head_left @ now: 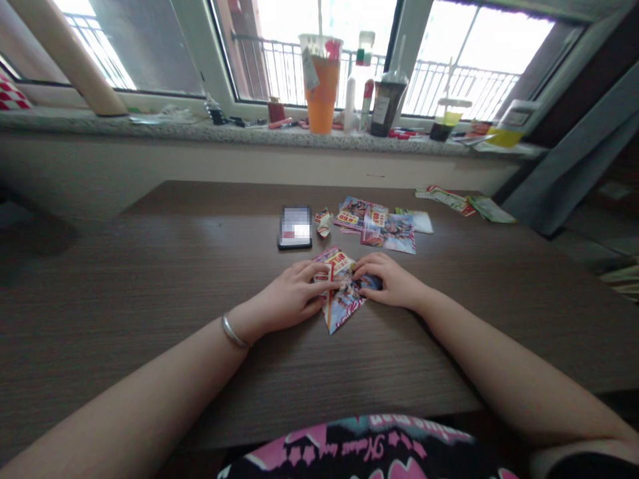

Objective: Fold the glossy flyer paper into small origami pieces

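A folded, colourful printed paper sheet [344, 313] lies on the table between my hands, one corner pointing towards me. Yellow price print and a red-orange strip show on it. My left hand [302, 293], with a silver bangle at the wrist, holds the sheet's left side, fingers across its top and thumb near the lower edge. Curled fingers of my right hand [389, 283] grip the right side. Their tips meet creased paper near the middle, and part of that side is hidden under them. Just beyond is a small folded paper piece [323, 223].
A phone [295, 227] rests beyond my left hand. Several printed flyers [388, 229] lie past my right hand, with more paper strips [449, 199] farther right. The windowsill [170, 126] carries an orange drink cup [322, 86], a dark drink cup [387, 103] and pens.
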Demonstrator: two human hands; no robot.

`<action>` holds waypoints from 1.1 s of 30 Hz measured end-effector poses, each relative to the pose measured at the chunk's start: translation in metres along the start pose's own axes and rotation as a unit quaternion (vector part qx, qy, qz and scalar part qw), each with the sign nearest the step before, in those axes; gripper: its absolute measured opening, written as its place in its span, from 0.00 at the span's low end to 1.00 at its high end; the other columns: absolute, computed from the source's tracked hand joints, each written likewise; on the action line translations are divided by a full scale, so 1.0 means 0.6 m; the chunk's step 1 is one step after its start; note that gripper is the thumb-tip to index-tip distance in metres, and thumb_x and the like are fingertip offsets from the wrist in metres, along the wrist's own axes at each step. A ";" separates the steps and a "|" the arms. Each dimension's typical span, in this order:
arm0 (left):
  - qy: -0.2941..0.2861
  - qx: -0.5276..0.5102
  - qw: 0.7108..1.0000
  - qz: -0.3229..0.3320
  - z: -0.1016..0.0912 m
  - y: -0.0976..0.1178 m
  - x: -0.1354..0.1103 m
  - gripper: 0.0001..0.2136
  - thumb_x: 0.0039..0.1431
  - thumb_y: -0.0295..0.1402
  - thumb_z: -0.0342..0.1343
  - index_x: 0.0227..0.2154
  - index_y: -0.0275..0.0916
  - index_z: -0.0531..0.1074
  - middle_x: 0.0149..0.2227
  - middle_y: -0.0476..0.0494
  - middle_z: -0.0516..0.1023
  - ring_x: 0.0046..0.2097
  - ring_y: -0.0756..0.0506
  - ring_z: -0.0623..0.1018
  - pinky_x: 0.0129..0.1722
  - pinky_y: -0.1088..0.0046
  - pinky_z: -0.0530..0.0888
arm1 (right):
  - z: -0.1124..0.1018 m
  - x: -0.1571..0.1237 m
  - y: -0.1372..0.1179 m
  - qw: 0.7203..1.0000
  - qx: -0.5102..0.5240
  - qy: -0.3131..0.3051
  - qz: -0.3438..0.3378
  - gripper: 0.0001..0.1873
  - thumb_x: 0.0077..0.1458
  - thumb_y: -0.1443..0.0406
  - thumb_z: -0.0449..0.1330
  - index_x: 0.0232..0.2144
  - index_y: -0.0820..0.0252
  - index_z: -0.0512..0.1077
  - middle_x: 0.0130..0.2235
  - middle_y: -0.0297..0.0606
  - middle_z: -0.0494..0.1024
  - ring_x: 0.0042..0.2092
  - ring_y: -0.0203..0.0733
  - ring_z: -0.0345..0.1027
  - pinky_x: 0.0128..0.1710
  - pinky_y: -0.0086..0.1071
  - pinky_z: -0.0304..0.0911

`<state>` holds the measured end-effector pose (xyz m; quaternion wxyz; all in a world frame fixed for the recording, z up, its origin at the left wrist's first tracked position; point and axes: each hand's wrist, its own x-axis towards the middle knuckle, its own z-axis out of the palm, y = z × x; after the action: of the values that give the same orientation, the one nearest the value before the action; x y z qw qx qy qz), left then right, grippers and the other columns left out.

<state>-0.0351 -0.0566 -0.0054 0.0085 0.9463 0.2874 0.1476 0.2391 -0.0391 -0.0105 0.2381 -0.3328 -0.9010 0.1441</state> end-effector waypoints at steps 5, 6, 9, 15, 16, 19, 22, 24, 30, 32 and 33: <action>0.018 0.031 0.999 0.023 -0.006 0.005 0.003 0.16 0.65 0.35 0.49 0.55 0.47 0.69 0.60 0.41 0.64 0.62 0.38 0.63 0.62 0.54 0.61 | 0.000 0.001 0.001 1.000 -0.014 -0.014 -0.015 0.14 0.52 0.63 0.63 0.42 0.57 0.75 0.48 0.42 0.77 0.52 0.46 0.68 0.56 0.46 0.58; 0.025 0.035 0.999 0.026 -0.008 0.006 0.004 0.16 0.64 0.34 0.49 0.54 0.46 0.69 0.60 0.41 0.65 0.62 0.38 0.62 0.62 0.54 0.60 | 0.000 0.001 0.001 1.000 -0.016 -0.013 -0.015 0.14 0.53 0.63 0.63 0.43 0.57 0.75 0.48 0.42 0.77 0.52 0.46 0.68 0.57 0.46 0.58; 0.043 0.051 0.997 0.035 -0.016 0.007 0.005 0.13 0.63 0.32 0.50 0.49 0.44 0.72 0.61 0.42 0.65 0.63 0.38 0.61 0.63 0.54 0.59 | 0.000 0.000 -0.001 0.999 -0.029 -0.013 -0.018 0.16 0.53 0.62 0.63 0.45 0.57 0.74 0.49 0.42 0.77 0.53 0.47 0.67 0.58 0.48 0.57; 0.047 0.085 0.995 0.034 -0.032 -0.004 0.004 0.10 0.62 0.29 0.50 0.43 0.42 0.73 0.51 0.44 0.76 0.62 0.39 0.63 0.64 0.53 0.54 | -0.002 -0.006 0.001 0.998 -0.061 -0.014 -0.026 0.17 0.55 0.62 0.61 0.48 0.55 0.74 0.51 0.40 0.77 0.56 0.48 0.64 0.58 0.48 0.58; 0.043 0.089 0.995 0.033 -0.034 -0.006 0.003 0.09 0.62 0.29 0.50 0.41 0.42 0.74 0.49 0.44 0.77 0.61 0.40 0.65 0.64 0.53 0.53 | -0.002 -0.007 0.002 0.997 -0.067 -0.015 -0.029 0.16 0.56 0.63 0.60 0.48 0.53 0.74 0.51 0.38 0.77 0.56 0.48 0.63 0.57 0.48 0.58; 0.023 0.101 0.994 0.018 -0.040 -0.010 0.002 0.09 0.63 0.30 0.49 0.39 0.42 0.74 0.46 0.44 0.78 0.56 0.41 0.70 0.64 0.53 0.53 | -0.004 -0.009 0.002 0.994 -0.097 -0.019 -0.036 0.15 0.58 0.66 0.58 0.47 0.48 0.76 0.52 0.34 0.77 0.57 0.48 0.63 0.56 0.48 0.59; -0.002 0.101 0.995 0.013 -0.040 -0.014 0.002 0.10 0.65 0.33 0.48 0.38 0.42 0.75 0.41 0.45 0.80 0.49 0.43 0.74 0.60 0.56 0.57 | -0.007 -0.010 -0.002 0.992 -0.118 -0.033 -0.036 0.18 0.57 0.69 0.56 0.48 0.50 0.75 0.52 0.36 0.77 0.54 0.48 0.66 0.55 0.47 0.61; -0.020 0.108 0.994 0.010 -0.038 -0.017 0.002 0.11 0.66 0.34 0.48 0.40 0.44 0.76 0.39 0.45 0.79 0.45 0.44 0.75 0.56 0.59 0.62 | -0.010 -0.009 -0.005 0.991 -0.120 -0.045 -0.030 0.20 0.56 0.71 0.56 0.50 0.52 0.74 0.52 0.39 0.76 0.53 0.47 0.67 0.53 0.47 0.62; -0.057 0.137 0.989 -0.019 -0.039 -0.027 -0.004 0.12 0.66 0.39 0.48 0.45 0.50 0.77 0.39 0.46 0.78 0.41 0.44 0.74 0.44 0.65 0.65 | -0.021 -0.013 -0.012 0.988 -0.138 -0.072 -0.009 0.24 0.52 0.73 0.54 0.51 0.54 0.74 0.53 0.41 0.75 0.52 0.49 0.67 0.53 0.48 0.62; -0.070 0.135 0.988 -0.030 -0.044 -0.027 -0.006 0.11 0.65 0.38 0.51 0.44 0.52 0.77 0.36 0.46 0.78 0.39 0.45 0.73 0.41 0.67 0.65 | -0.023 -0.015 -0.012 0.987 -0.143 -0.079 -0.008 0.26 0.50 0.73 0.55 0.52 0.55 0.73 0.54 0.41 0.74 0.52 0.50 0.67 0.53 0.48 0.62; -0.076 0.134 0.987 -0.033 -0.047 -0.027 -0.006 0.10 0.65 0.38 0.51 0.43 0.53 0.78 0.35 0.47 0.78 0.37 0.45 0.73 0.40 0.67 0.65 | -0.024 -0.016 -0.011 0.986 -0.144 -0.082 -0.008 0.27 0.49 0.72 0.56 0.52 0.56 0.73 0.54 0.41 0.74 0.53 0.51 0.67 0.54 0.48 0.62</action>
<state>-0.0548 -0.0471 0.0189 -0.0921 0.9375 0.3338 0.0351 0.2494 -0.0491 0.0012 0.1140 -0.3434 -0.9315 0.0372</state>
